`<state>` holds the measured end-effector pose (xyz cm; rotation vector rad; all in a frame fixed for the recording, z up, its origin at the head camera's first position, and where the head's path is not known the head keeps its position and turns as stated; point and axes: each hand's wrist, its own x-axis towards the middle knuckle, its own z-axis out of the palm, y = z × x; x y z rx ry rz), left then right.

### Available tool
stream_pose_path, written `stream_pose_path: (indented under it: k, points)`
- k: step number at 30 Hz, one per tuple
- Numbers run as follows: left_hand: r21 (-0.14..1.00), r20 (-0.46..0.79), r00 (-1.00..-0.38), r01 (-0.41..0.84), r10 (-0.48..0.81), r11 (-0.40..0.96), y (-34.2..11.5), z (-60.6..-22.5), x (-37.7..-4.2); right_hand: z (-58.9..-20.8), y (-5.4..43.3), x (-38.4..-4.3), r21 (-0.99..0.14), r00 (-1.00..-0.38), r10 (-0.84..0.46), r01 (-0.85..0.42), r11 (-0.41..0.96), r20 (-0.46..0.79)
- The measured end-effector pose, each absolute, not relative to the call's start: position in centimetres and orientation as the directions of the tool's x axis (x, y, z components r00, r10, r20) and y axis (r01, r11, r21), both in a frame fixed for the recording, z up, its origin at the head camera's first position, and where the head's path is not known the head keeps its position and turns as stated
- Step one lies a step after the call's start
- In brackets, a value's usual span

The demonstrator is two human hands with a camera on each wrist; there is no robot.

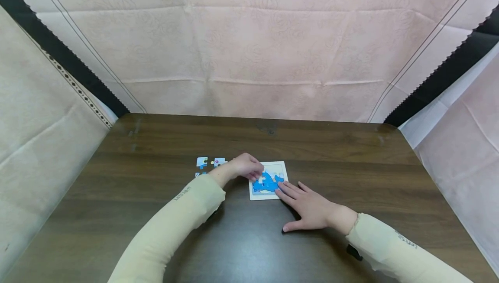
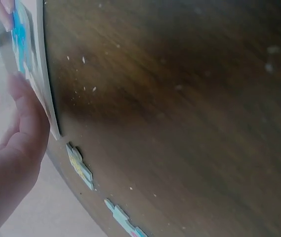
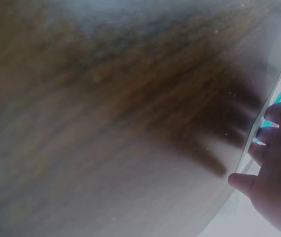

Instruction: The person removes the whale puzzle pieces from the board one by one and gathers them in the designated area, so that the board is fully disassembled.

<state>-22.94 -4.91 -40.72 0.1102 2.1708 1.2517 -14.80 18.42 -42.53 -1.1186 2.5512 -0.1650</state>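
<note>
A small jigsaw puzzle (image 1: 269, 183) with a blue picture sits in a white frame (image 1: 286, 171) on the table. Over its left side is my left hand (image 1: 244, 165), fingers bent down with the tips right at the picture. In the left wrist view the left hand (image 2: 19, 133) shows its fingers apart, one fingertip at the puzzle, and nothing visible between them. My right hand (image 1: 309, 208) lies with spread, straight fingers, its fingertips touching the lower right edge of the puzzle. The right wrist view also shows the right hand (image 3: 273, 163) along the frame's edge.
Left of the frame lie several loose puzzle pieces: one piece (image 1: 202, 162) farthest left, another piece (image 1: 219, 161) beside it, and others partly hidden by the left forearm. The brown wooden table (image 1: 331, 153) ends at a pale cloth (image 1: 253, 57) hanging behind it.
</note>
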Motion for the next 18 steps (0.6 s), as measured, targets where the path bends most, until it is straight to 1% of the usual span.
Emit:
stream_pose_path:
  k: [4, 11, 18]
  points:
    - [0.793, -0.458, -0.813, -0.190, 0.360, 0.579, -4.5, -41.0, -23.0, -42.5, 18.4, -14.8, -0.237, -0.626, -0.731, -0.692, 0.682, -0.271]
    - [0.743, -0.383, -0.862, -0.073, 0.333, 0.666, -3.8, -41.6, -22.9, -42.3, 18.3, -14.9, -0.238, -0.626, -0.736, -0.697, 0.676, -0.258]
    - [0.726, -0.365, -0.881, -0.065, 0.303, 0.684, -3.3, -41.3, -22.6, -42.4, 18.0, -15.2, -0.231, -0.620, -0.750, -0.713, 0.662, -0.233]
